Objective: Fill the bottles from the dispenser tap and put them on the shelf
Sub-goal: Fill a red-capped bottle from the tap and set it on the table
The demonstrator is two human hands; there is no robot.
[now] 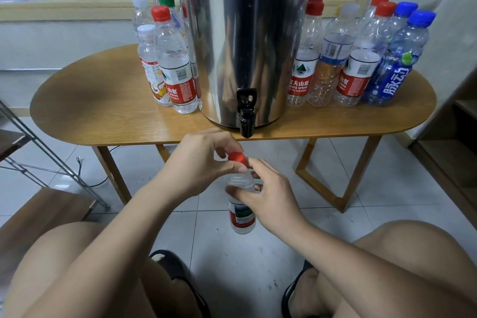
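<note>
Currently, the fingers [238, 169] of the left hand [204, 162] are curled and pinch the red screw cap [237, 157], thumb on the near side, fingertips on the far side. The cap sits on the neck of the bottle [241, 217].

The right hand [271, 201] grips the bottle at its shoulder, just below the cap, with its fingers wrapped round the clear plastic.

Bottle condition:
- Body: clear, ribbed plastic, held roughly upright.
- Label: a red and white band with a small picture, round the lower half.
- Fill level: cannot be determined from this view.

Bottle location: in the air above the tiled floor [232, 261], between the person's knees, in front of the bench [103, 100] edge and below the tap [247, 116]. It does not touch the tap.

The tap is black and projects from the base of a stainless steel dispenser [245, 33], which stands on the wooden bench near its front edge.

Two bottle groups stand on the bench:
- Left group [175, 64]: capped bottles just beside the dispenser, with red, white, green and black caps.
- Right group [356, 59]: capped bottles with red, blue and pale caps; several look empty.

A metal-framed rack [51, 157] stands at the left of the bench.
</note>
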